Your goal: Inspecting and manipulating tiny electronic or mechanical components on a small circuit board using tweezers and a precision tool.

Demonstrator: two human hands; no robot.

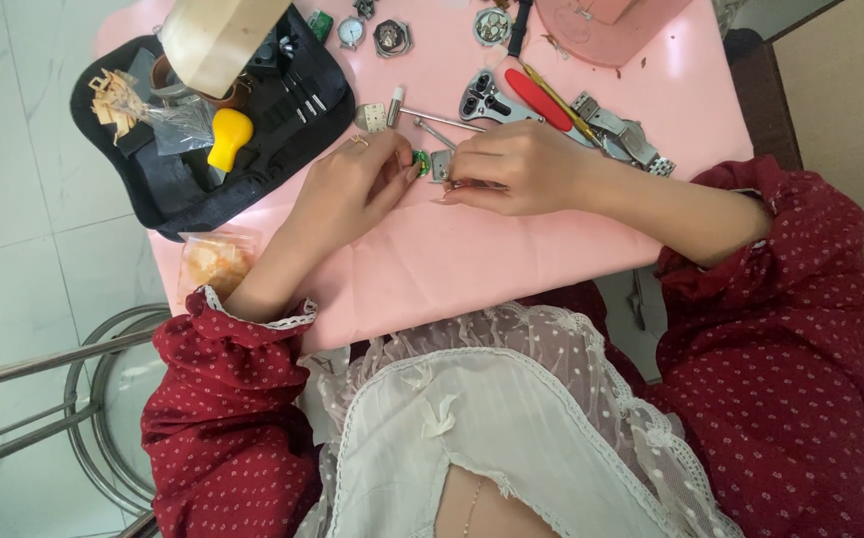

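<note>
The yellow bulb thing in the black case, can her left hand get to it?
Probably yes. The yellow bulb lies in the open black tool case, just beyond the left hand, with nothing covering it. That hand is pinching a small green part, so she'd have to let go first.

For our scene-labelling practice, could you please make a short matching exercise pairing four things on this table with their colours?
Things:
1. blower bulb
2. tool pouch
3. tablecloth
4. small part between the left hand and right hand

Colours:
A. pink
B. green
C. yellow
D. black

Pairs: 1-C, 2-D, 3-A, 4-B
</note>
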